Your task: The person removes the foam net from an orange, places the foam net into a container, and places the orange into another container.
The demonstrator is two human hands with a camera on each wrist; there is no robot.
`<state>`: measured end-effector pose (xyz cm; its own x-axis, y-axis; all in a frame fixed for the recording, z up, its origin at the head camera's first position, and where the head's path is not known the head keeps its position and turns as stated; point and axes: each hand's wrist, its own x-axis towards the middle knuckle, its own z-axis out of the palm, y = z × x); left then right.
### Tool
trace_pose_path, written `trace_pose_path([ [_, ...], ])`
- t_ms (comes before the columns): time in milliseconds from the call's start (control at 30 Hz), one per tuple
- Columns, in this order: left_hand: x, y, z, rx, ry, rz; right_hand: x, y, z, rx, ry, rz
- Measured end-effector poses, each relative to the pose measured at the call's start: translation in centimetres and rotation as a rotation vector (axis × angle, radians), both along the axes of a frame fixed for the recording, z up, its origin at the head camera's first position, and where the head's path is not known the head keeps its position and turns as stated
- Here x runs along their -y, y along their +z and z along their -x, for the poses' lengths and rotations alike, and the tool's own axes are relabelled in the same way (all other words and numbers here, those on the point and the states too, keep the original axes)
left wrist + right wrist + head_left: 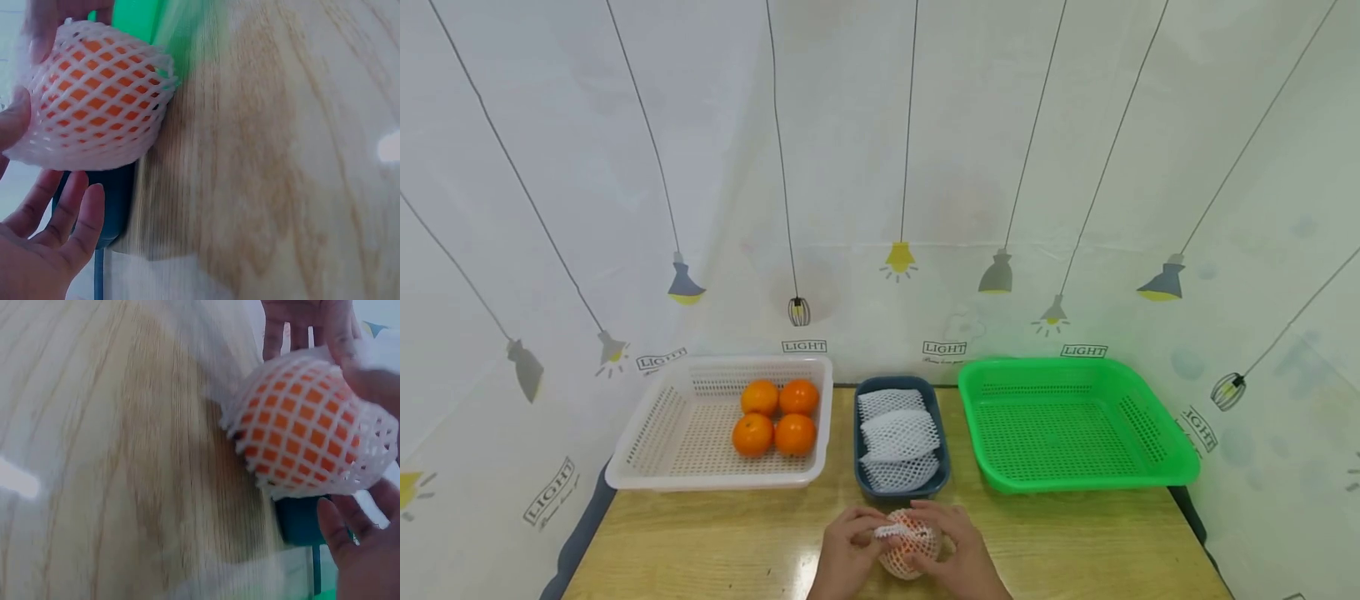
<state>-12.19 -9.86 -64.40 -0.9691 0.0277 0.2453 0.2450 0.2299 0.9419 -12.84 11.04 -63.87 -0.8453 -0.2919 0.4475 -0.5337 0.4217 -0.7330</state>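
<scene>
An orange in a white foam net sleeve [912,546] is between the two hands at the table's near edge. My left hand [847,550] pinches the loose end of the sleeve on the orange's left side. From the right, my right hand [958,546] holds the wrapped orange, fingers over its top and thumb low on its near side. In the left wrist view, orange skin shows through the mesh of the sleeve [103,94]. The right wrist view has the sleeve's cut edge around the orange [294,431]. Part of each hand is hidden behind the fruit.
Beyond the hands stands a dark blue tray [861,433] holding several foam net sleeves [901,435]. At left is a white basket [655,481] with several bare oranges [752,435]. A green basket [1075,483] stands at right. A printed curtain [865,167] closes off the back.
</scene>
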Motion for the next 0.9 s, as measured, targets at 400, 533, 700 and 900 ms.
trace_pose_path([
  [400, 1.0, -1.4, 0.2, 0.083, -0.404, -0.025, -1.6, -1.5, 0.3, 0.337, 0.168, -0.029],
  [533, 1.1, -1.7, 0.2, 0.007, -0.401, -0.052, -1.5, -1.4, 0.3, 0.241, 0.181, 0.045],
  [700, 1.0, -1.6, 0.2, -0.037, -0.325, -0.087, -1.3, -1.0, 0.2, 0.161, 0.157, 0.066],
  [900, 0.8, -0.7, -0.2, 0.042, -0.211, -0.063, -0.8, -0.3, 0.1, 0.199, 0.049, 0.055],
])
